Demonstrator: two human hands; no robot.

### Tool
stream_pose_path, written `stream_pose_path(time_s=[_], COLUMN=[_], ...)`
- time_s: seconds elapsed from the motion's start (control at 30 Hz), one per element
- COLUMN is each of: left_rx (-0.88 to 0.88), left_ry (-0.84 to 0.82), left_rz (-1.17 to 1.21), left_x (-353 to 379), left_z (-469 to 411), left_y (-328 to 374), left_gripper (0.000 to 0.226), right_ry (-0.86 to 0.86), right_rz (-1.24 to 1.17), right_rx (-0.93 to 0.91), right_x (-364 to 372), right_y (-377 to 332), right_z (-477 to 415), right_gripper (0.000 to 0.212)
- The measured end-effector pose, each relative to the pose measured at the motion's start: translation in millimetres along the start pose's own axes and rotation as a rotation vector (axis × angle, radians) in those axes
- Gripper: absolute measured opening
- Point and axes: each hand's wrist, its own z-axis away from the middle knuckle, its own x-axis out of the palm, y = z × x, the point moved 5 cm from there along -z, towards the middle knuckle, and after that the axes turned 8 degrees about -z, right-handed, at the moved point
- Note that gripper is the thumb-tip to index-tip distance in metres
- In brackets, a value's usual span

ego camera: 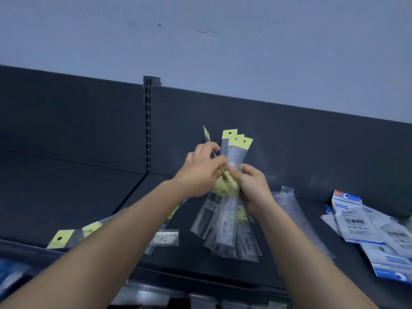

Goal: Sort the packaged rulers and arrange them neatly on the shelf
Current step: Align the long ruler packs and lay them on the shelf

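loose yellow-tagged rulers [66,238] lie flat on shelf [66,186], nearest my left arm. both hands closed on upright bundle [229,208]: right hand [254,186] grips its middle, left hand [200,172] pinches one packet, long axis vertical.

A shop aisle, by the look of it: a dark metal display shelf [66,197] with a slotted upright [148,126] at 12 o'clock (standard retail gondola fittings), and barcoded blue-and-white retail packs [367,226] at 3 o'clock, hang-hole packaged rulers [231,197] at centre.

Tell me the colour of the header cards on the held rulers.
Pale yellow header cards, clearest in the head view.
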Motion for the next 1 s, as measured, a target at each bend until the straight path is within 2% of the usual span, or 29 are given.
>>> stream_pose_path(time_s=[0.1,0.2,0.27,0.4,0.5,0.63,0.73,0.8,0.87,0.93,1.0], left_rx=[0.019,-0.040,-0.096,-0.071,-0.158,-0.234,-0.221,-0.228,-0.230,-0.226,-0.189], left_ry=[-0.047,-0.095,-0.098,-0.082,-0.166,-0.259,-0.233,-0.244,-0.296,-0.351,-0.407], left_rz=[0.097,0.304,0.394,0.341,0.410,0.500,0.461,0.419,0.393,0.343,0.256], left_x=[9.2,14.1,16.3,22.6,41.1,64.8,75.5,86.2,95.5,101.9,105.4], left_z=[-0.3,-1.0,-1.9,-5.2,-5.8,3.6,11.6,17.0,22.4,26.2,30.2], left_y=[5.8,7.2,4.9,9.9,2.7,-3.2,4.4,4.4,1.8,-2.5,-5.7], left_gripper=[0.045,0.063,0.065,0.063,0.066,0.076,0.080,0.083,0.085,0.078,0.062], right_ry=[-0.020,-0.006,0.006,0.006,0.003,0.047,0.072,0.110,0.141,0.144,0.127], right_rz=[-0.018,-0.028,-0.024,0.014,-0.003,0.032,0.208,0.434,0.665,0.859,0.979], right_rx=[0.001,-0.001,0.002,0.026,0.048,0.154,0.183,0.150,0.103,0.071,0.078], right_x=[0.8,-0.1,-3.3,-7.8,-10.6,-22.3,-30.1,-35.8,-39.0,-41.5,-41.6], right_y=[5.1,4.9,6.2,11.7,14.1,25.7,41.7,50.0,51.2,53.5,58.0], right_z=[-2.6,-3.7,-4.6,-5.0,-7.2,-14.3,-16.3,-19.6,-19.6,-18.7,-19.2], right_gripper=[0.013,0.011,0.012,0.015,0.018,0.033,0.019,0.013,0.024,0.028,0.021])
